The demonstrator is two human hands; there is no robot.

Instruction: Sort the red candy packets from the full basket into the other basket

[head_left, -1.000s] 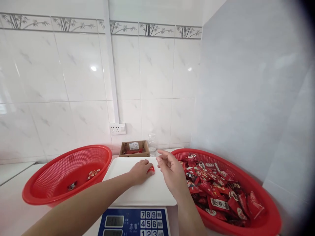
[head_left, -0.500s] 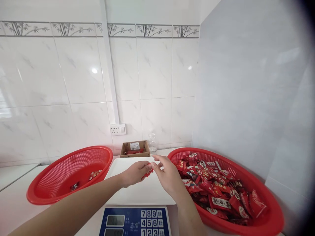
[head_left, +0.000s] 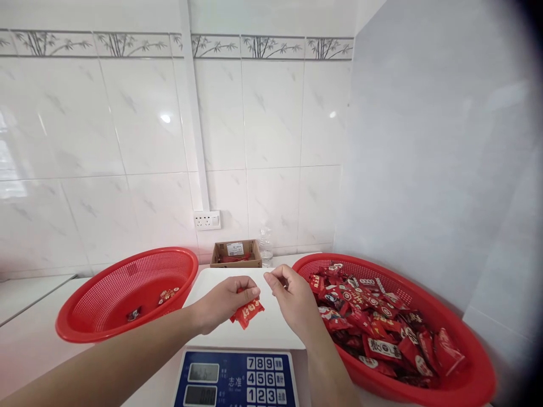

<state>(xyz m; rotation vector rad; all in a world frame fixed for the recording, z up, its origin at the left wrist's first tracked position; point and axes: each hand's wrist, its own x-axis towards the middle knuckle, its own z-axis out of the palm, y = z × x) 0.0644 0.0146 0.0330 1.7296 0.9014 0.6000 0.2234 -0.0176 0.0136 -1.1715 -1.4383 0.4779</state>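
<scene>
My left hand [head_left: 223, 302] hangs over the white platform of the scale [head_left: 258, 330], fingers closed on a small red snack packet [head_left: 247, 312] that dangles below them. Just to its right, my right hand [head_left: 291, 299] hovers with fingers curled and thumb near the fingertips, and I see nothing in it. It is close to the rim of the right red basket [head_left: 470, 379], which is heaped with several red snack packets [head_left: 369, 325].
A left red basket [head_left: 106, 330] holds a few packets. The scale's blue keypad and displays [head_left: 235, 379] face me. A small cardboard box [head_left: 235, 254], a clear bottle [head_left: 266, 249] and a wall socket [head_left: 207, 219] sit at the tiled back wall. A grey panel rises on the right.
My left hand has lifted the packet off the scale platform and drawn it slightly back. My right hand has let go of it and curled its fingers.
</scene>
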